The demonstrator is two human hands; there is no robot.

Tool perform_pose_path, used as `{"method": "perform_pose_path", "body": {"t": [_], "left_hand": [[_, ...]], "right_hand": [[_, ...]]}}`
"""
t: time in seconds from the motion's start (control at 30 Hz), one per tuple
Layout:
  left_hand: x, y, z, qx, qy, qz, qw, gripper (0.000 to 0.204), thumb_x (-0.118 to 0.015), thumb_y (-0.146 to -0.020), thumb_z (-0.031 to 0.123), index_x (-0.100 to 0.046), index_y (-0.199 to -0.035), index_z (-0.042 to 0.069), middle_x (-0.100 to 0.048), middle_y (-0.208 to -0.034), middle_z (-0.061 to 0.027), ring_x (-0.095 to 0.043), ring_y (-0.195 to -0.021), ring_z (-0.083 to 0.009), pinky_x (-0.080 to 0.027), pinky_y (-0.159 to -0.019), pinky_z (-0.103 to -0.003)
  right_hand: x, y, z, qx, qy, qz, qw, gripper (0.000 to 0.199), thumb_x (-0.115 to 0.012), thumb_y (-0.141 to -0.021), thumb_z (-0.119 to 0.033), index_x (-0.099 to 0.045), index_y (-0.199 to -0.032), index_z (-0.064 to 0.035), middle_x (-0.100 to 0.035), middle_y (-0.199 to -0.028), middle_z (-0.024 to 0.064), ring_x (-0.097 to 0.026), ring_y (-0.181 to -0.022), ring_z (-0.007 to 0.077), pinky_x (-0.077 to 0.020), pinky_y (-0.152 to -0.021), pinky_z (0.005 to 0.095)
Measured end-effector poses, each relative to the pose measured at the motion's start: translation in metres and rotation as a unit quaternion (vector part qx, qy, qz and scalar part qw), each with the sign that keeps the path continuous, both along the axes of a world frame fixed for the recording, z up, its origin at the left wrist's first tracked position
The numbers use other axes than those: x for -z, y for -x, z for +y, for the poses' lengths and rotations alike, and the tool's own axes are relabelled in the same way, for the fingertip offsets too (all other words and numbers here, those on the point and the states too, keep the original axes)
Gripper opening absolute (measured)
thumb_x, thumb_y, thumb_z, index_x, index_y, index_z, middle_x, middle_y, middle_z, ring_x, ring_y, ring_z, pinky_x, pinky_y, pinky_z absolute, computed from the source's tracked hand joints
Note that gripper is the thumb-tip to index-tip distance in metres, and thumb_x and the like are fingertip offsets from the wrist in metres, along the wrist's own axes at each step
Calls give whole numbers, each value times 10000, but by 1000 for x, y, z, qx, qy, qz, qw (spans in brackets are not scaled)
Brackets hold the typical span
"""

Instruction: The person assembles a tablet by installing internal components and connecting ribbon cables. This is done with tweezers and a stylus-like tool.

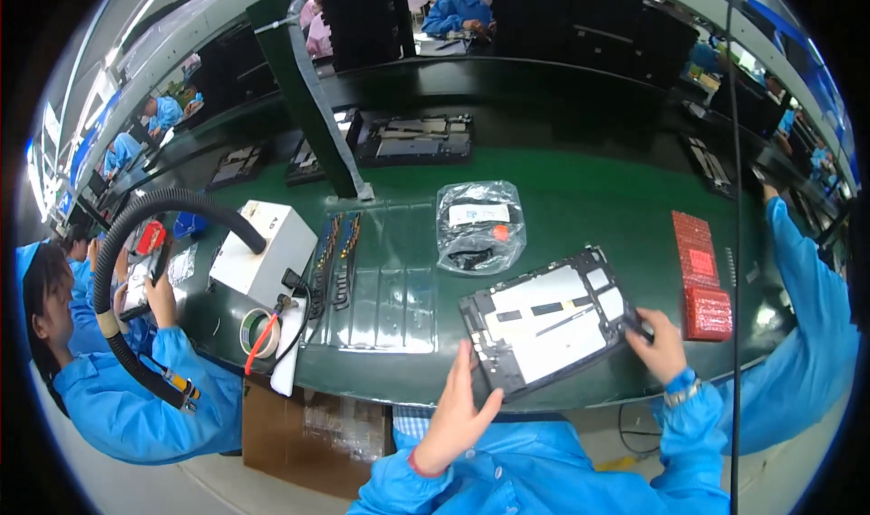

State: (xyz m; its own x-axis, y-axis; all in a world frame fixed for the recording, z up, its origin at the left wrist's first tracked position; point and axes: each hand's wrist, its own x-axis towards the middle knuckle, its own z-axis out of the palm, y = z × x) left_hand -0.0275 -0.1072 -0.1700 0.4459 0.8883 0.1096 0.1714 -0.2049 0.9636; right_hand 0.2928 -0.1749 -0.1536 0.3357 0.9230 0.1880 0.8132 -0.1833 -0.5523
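Observation:
An opened tablet (544, 320) with its inside showing, a large silver-white battery area in a black frame, is in front of me at the table's near edge. My left hand (458, 415) is at its lower left corner, thumb and fingers spread, fingertips at the edge. My right hand (662, 344) closes on its right edge, with the thumb and fingers bent around a dark part there. The fingers' undersides are hidden. Beyond the tablet lies a clear plastic bag (480, 227) with a white label and dark pieces inside.
Left of me are a clear sheet (390, 279) with rows of small cables (343, 261), a white box (265, 247) with a black hose, and a tape roll (258, 332). Red bubble-wrap packs (707, 311) lie to the right. More opened tablets (417, 139) stand farther back. Co-workers sit on both sides.

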Motion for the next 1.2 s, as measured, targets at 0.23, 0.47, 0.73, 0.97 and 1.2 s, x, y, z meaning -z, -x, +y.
{"method": "perform_pose_path", "body": {"t": [0.23, 0.47, 0.73, 0.97, 1.2], "left_hand": [[-9, 15, 2, -69, -111, 143, 981, 575, -664, -762, 137, -407, -1229, -77, -493, -1128, -265, -510, -998, -399, -432, -848, -399], [4, 25, 16, -107, -282, 213, 929, 469, -707, -708, 86, -534, -1125, -41, -600, -990, -198, -596, -857, -328, -495, -715, -354], [-12, 34, 19, -83, -293, 246, 920, 446, -678, -748, 152, -534, -1135, -15, -610, -1009, -149, -607, -855, -277, -501, -722, -337], [-72, 14, 120, -29, -362, 167, 917, 213, -507, -768, -27, -595, -960, 5, -609, -996, -161, -589, -921, -316, -466, -789, -364], [-26, -21, 190, -42, -377, 186, 907, 163, -461, -743, -10, -622, -728, 5, -617, -1015, -135, -587, -916, -316, -462, -805, -374]], "right_hand": [[8, 29, -36, 45, 11, 93, 995, 447, -714, -622, -24, -572, -1044, 15, -591, -911, 132, -593, -848, 225, -464, -747, 291], [11, 49, -28, 4, -2, 52, 999, 481, -749, -603, -28, -569, -1047, 12, -579, -908, 124, -580, -806, 251, -466, -671, 319], [-6, 47, -30, 16, 56, -13, 998, 439, -762, -609, -86, -565, -991, 3, -578, -921, 158, -586, -811, 314, -467, -705, 347], [-68, 64, 44, -210, -212, 70, 952, 231, -441, -857, -166, -583, -911, 9, -534, -1019, 139, -503, -865, 218, -389, -770, 290], [-43, 112, 175, -198, -15, 366, 909, 171, -591, -840, -91, -601, -998, -27, -570, -746, 11, -485, -649, 79, -415, -584, 224]]}}
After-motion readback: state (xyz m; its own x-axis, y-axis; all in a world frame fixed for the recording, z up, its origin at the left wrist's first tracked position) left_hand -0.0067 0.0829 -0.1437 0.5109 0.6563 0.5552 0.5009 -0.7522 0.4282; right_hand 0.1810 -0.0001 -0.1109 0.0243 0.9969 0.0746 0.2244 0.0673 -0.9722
